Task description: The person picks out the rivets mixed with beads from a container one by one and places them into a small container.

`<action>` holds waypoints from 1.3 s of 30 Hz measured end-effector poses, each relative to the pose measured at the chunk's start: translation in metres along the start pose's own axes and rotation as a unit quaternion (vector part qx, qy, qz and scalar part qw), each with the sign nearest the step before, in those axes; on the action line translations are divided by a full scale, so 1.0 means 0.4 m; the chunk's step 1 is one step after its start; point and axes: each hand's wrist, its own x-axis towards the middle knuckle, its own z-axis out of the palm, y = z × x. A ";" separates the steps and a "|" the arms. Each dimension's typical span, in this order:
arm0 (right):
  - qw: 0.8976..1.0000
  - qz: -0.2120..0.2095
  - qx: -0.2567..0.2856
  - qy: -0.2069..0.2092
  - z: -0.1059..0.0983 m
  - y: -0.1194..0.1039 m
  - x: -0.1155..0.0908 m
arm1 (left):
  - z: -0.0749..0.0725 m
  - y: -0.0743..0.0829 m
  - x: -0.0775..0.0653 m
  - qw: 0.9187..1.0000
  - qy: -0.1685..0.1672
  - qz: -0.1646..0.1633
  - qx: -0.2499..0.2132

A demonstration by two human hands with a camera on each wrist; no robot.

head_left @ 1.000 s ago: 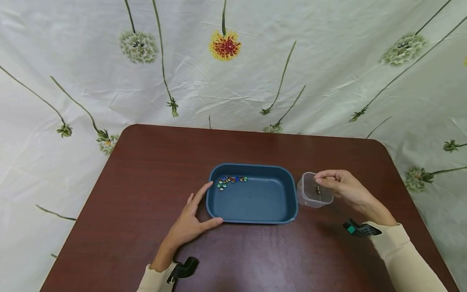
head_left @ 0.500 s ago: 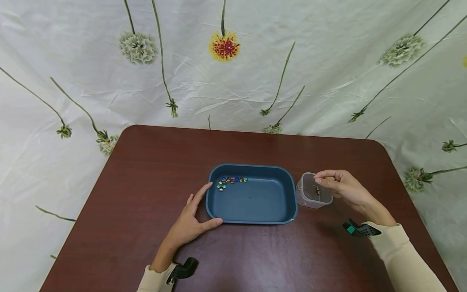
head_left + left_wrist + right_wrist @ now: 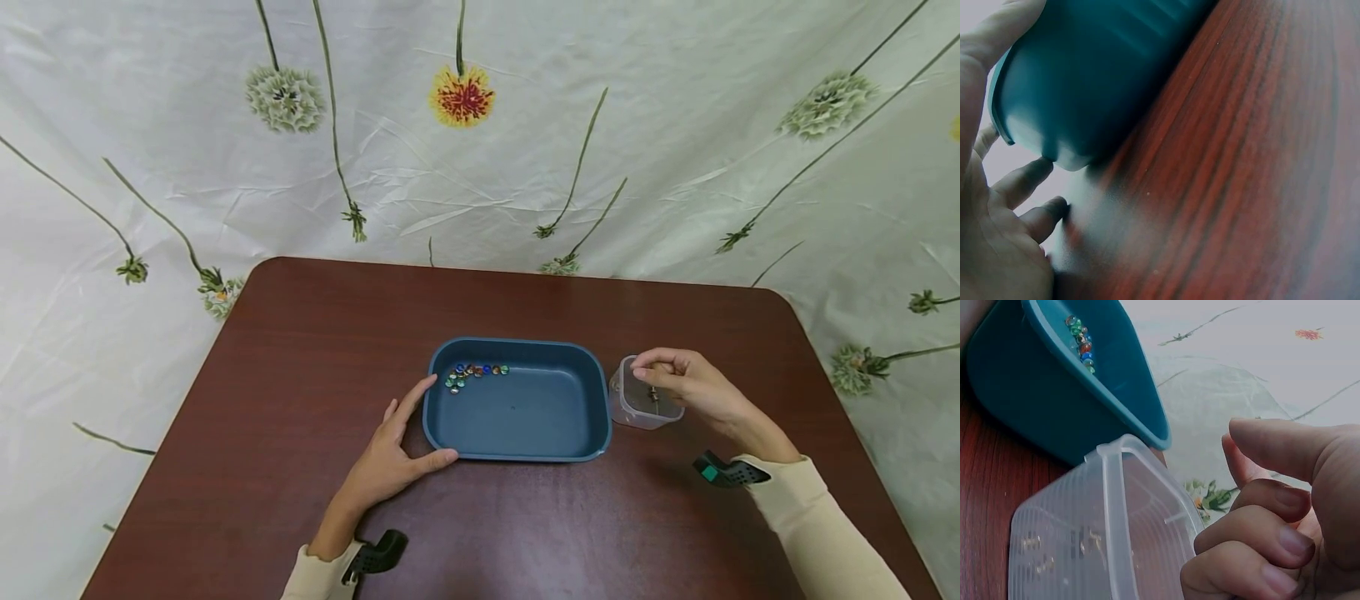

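Note:
A blue plastic tray (image 3: pixel 525 417) sits on the table, with several coloured glass marbles (image 3: pixel 477 370) grouped at its far left. My left hand (image 3: pixel 386 458) is spread against its left end, thumb at the near corner; in the left wrist view the fingers (image 3: pixel 1025 181) reach along the outer wall. Over the clear plastic box (image 3: pixel 637 415) is my right hand (image 3: pixel 690 383), thumb and index tip pinched together on a small brass-coloured piece mostly hidden by them. Small brass-coloured metal pieces (image 3: pixel 1094 542) show through the box wall in the right wrist view.
The box stands close against the tray's right end on a dark red-brown wooden table (image 3: pixel 360 333). Behind the table hangs a white cloth (image 3: pixel 510 167) printed with flowers. Both wrists carry black straps (image 3: pixel 731 471).
My right hand has shifted slightly left across the box, fingertips still pinched. The left hand, tray and marbles stay where they were.

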 end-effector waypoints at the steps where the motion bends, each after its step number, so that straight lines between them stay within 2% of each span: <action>1: 1.000 -0.001 -0.003 -0.003 0.004 -0.002 0.003 | 0.000 0.000 0.000 1.000 0.000 0.000 0.000; 11: 0.998 -0.013 -0.041 -0.039 0.044 -0.022 0.042 | 0.000 0.001 0.000 1.000 0.000 -0.006 0.002; 30: 0.992 -0.066 -0.026 -0.103 0.136 -0.076 0.114 | 0.000 0.002 0.002 1.000 -0.003 -0.007 -0.001; 35: 0.990 -0.059 -0.035 -0.121 0.166 -0.091 0.138 | 0.001 0.000 0.002 1.000 -0.003 -0.008 0.002; 39: 0.987 -0.071 -0.055 -0.134 0.196 -0.096 0.165 | 0.001 -0.001 0.002 1.000 -0.001 -0.006 0.004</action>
